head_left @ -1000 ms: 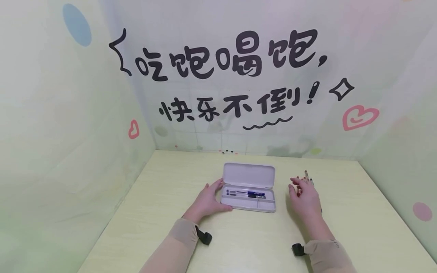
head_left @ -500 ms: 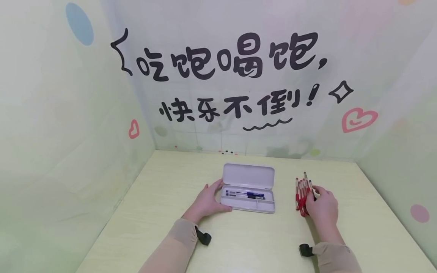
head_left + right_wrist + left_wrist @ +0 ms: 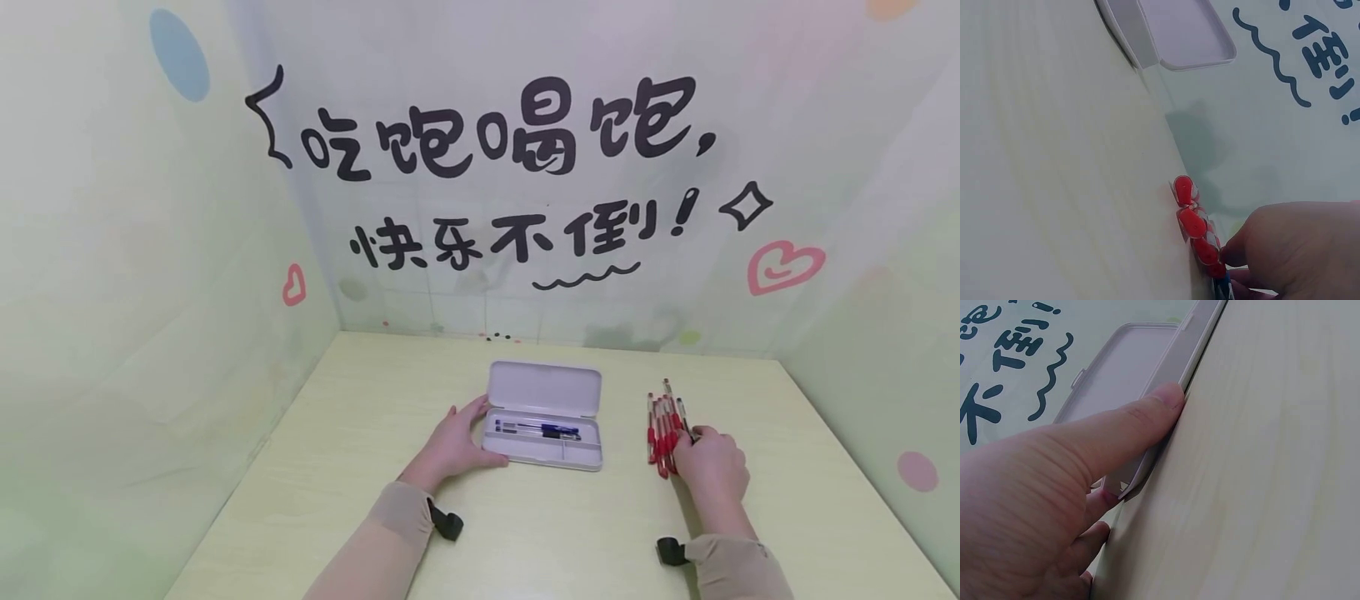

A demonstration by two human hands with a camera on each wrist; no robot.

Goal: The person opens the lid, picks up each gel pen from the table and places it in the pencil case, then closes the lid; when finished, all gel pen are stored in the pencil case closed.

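A pale lilac pencil case [image 3: 545, 389] lies with its lid up in the middle of the table. A blue pen [image 3: 558, 427] and a dark-gripped pen [image 3: 558, 434] lie in its rear compartment. My left hand [image 3: 450, 450] grips the case's left end, its thumb [image 3: 1160, 400] on the front wall in the left wrist view. Right of the case lies a bunch of several red pens [image 3: 662, 437]. At the bunch's right side my right hand [image 3: 714, 467] pinches a dark pen [image 3: 682, 410] between thumb and fingers. A blue end of that pen [image 3: 1224, 289] shows beside the red caps in the right wrist view.
The light wood table [image 3: 555, 542] meets a printed back wall [image 3: 465, 308] behind the case. Side walls [image 3: 885, 333] stand at left and right. Bare tabletop separates the case from the red pens.
My right hand has moved from over the pens to their right side, uncovering the red pens, and now pinches the dark pen. My left hand keeps its place on the pencil case.
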